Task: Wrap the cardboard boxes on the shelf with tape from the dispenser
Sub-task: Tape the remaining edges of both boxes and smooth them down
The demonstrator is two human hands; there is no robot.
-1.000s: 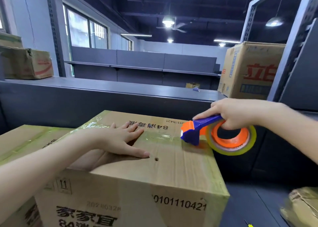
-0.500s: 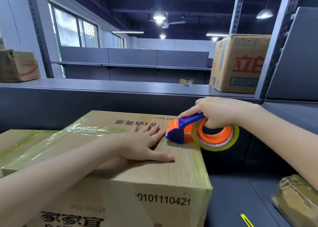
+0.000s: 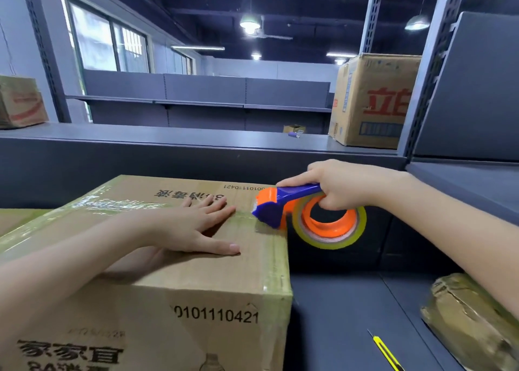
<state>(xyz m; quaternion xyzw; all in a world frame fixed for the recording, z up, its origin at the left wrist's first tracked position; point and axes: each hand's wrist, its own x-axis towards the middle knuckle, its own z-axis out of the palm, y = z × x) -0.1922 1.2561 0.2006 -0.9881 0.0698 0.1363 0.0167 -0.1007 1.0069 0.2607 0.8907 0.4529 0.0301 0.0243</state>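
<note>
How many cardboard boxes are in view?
6 boxes: near box under the left hand; taped box left of it; far-left box; big box upper right; small box far back; crushed box bottom right. Others may be hidden.

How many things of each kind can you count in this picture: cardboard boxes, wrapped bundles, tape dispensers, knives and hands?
Cardboard boxes: 5 (taped box, neighbour box, far-left box, red-lettered box, small distant box)
Wrapped bundle: 1
Tape dispenser: 1
Yellow knife: 1
Hands: 2 (left hand, right hand)
Total: 10
</note>
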